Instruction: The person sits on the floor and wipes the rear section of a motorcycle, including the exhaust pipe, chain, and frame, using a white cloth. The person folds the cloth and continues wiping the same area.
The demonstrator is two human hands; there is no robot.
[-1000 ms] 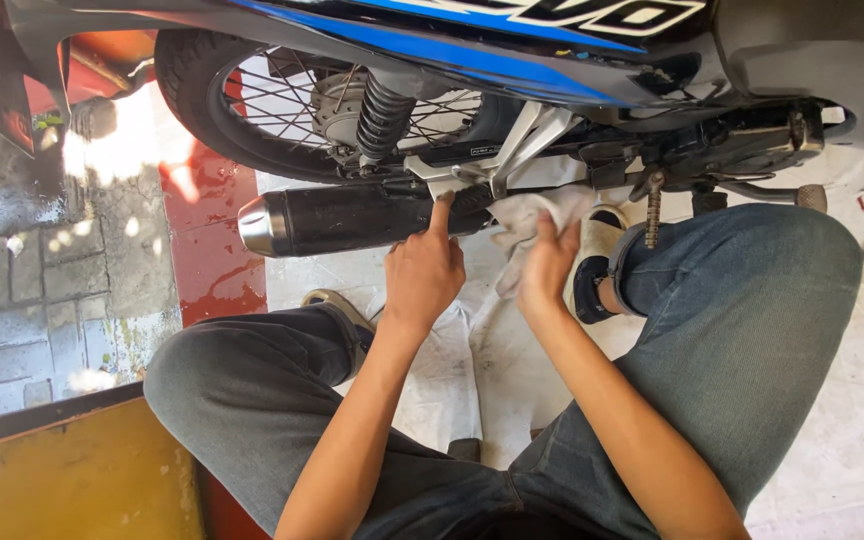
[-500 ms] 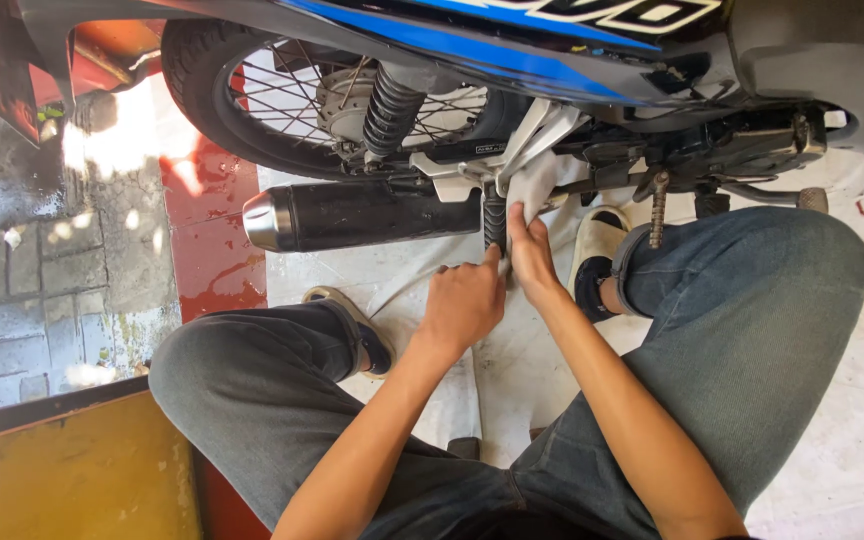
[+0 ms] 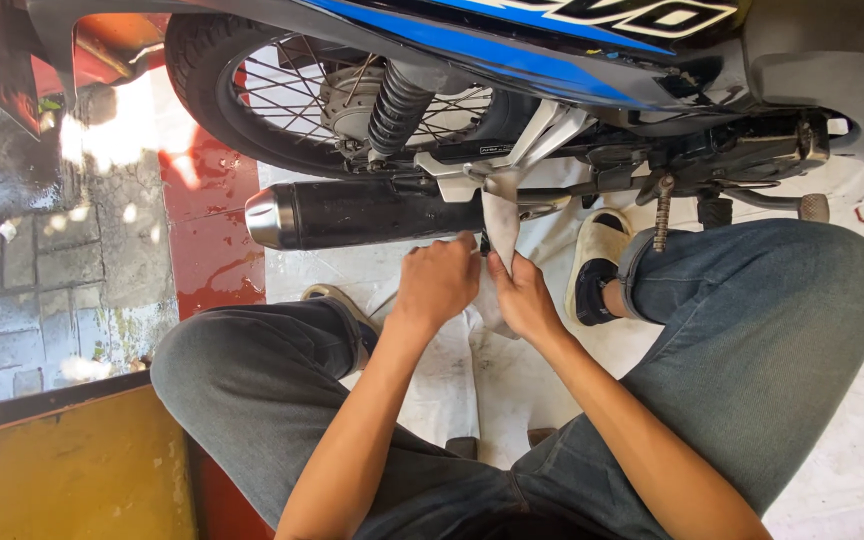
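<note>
The person squats beside a motorcycle, knees spread in grey jeans, and both hands meet just below the black exhaust muffler (image 3: 367,213). The left hand (image 3: 439,282) is curled into a loose fist with its knuckles up, pinching the lower part of a white rag (image 3: 500,232). The right hand (image 3: 524,298) sits touching it at its 3 o'clock side, fingers closed on the same rag. The two hands are together, both clamped on the cloth.

The rag runs straight up from the hands toward 12 o'clock, where it loops around the silver footpeg bracket (image 3: 512,165) at the muffler's front end. At 11 o'clock from the hands stands the spoked rear wheel (image 3: 252,110) with the coiled shock absorber (image 3: 397,105) in front of it. At 2 o'clock a foot in a beige slip-on shoe (image 3: 592,262) rests on the pale floor (image 3: 842,470), under the kick-starter lever (image 3: 664,215). A yellow panel (image 3: 62,470) fills the 8 o'clock corner.
</note>
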